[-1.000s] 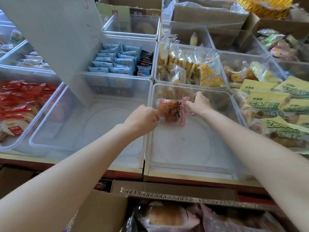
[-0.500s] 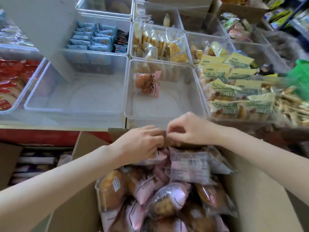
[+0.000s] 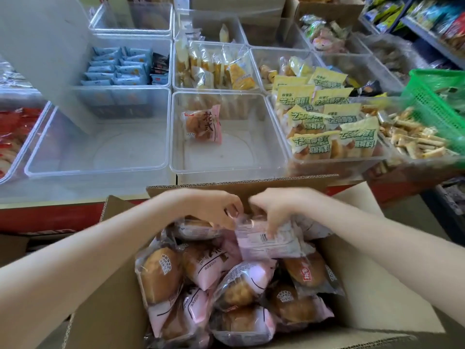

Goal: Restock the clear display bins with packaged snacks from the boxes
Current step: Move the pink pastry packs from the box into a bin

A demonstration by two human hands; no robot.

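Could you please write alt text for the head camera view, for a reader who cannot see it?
Both hands reach into an open cardboard box of pink-wrapped bread packs; the right hand grips one pack and the left hand touches its edge. Beyond, a clear bin holds one such pack, among other snack bins.

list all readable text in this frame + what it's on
"花式": pink bread pack in the middle clear bin.
"有料": yellow-green packs in the bin to its right; their other characters are blurred.
Small print and barcode on the pack held by the left hand and right hand: unreadable.
Red tag on a boxed pack: unreadable.
Blue packs: no legible text.
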